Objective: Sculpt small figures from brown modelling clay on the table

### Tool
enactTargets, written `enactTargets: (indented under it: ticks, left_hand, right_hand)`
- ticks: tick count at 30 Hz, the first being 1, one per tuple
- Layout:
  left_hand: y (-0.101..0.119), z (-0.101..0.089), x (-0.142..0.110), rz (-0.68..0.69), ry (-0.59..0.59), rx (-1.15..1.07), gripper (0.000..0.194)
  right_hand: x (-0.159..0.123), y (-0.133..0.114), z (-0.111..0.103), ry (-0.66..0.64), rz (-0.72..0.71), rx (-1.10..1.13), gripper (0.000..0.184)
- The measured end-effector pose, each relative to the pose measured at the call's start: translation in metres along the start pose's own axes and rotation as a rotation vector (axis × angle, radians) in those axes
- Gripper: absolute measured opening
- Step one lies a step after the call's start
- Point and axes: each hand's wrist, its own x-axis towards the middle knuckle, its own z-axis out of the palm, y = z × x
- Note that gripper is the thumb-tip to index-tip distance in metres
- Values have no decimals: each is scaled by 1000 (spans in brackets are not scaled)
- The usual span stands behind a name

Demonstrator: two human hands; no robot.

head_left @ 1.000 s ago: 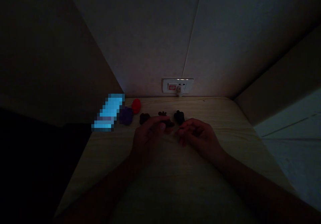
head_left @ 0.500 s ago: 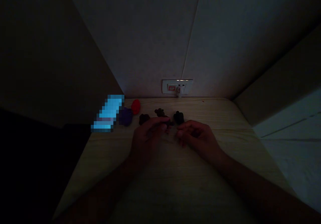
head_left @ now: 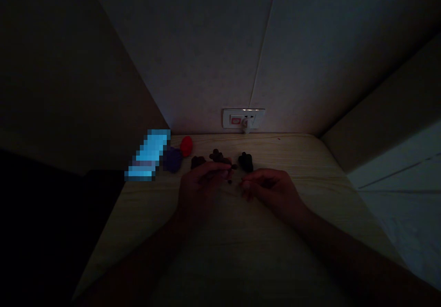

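Note:
In dim light, my left hand (head_left: 203,183) is closed on a dark brown, knobbly figure (head_left: 217,155) that looks like modelling clay. Rounded lumps of the figure show above the fingers, and a small dark end sticks out past the fingertips. A hand's width to the right, my right hand (head_left: 270,185) is pinched, with a tiny dark bit at its fingertips too small to name. Behind the right fingertips lies a black lump of clay (head_left: 245,161). Another dark brown lump (head_left: 198,162) rests just behind the left knuckles, partly hidden.
A purple lump (head_left: 172,159) and a red lump (head_left: 186,146) lie at the back left of the pale wooden table (head_left: 241,252). Beside them glows a blurred-out phone-like screen (head_left: 148,155). A wall socket (head_left: 243,119) with a plug sits behind the table's far edge.
The brown figure has tipped a little to the left in my left hand. My right hand has shifted slightly left and stays pinched. The other lumps have not moved.

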Motion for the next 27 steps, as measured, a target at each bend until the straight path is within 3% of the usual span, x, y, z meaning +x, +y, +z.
enactTargets:
  ticks: [15,27]
  left_hand:
    - [-5,-8,1,132,-97,175,20]
    - [-4,-4,2,0,-67,86,12]
  right_hand:
    - [0,-1,-2,45,43,-40,20]
    - [1,-1,3,51,25,-11,29]
